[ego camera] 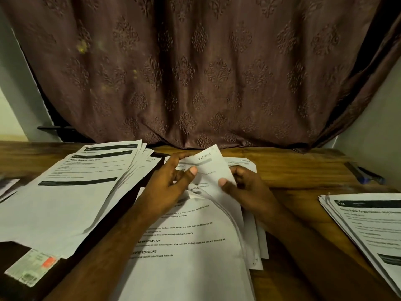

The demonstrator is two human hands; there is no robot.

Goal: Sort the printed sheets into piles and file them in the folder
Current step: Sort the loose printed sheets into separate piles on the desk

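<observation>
Both hands pinch one curled sheet (209,168) off the middle stack (191,240), left hand (171,181) and right hand (245,187) peeling it up, likely to read its heading; sorted piles left (65,192) and right (368,224) on table (293,170).

On the middle sheet (191,242) I can read the headings "DESCRIPTION" and "PROPS", and "SECTION" on the lifted sheet (208,168); print on the other piles is too blurred.
</observation>
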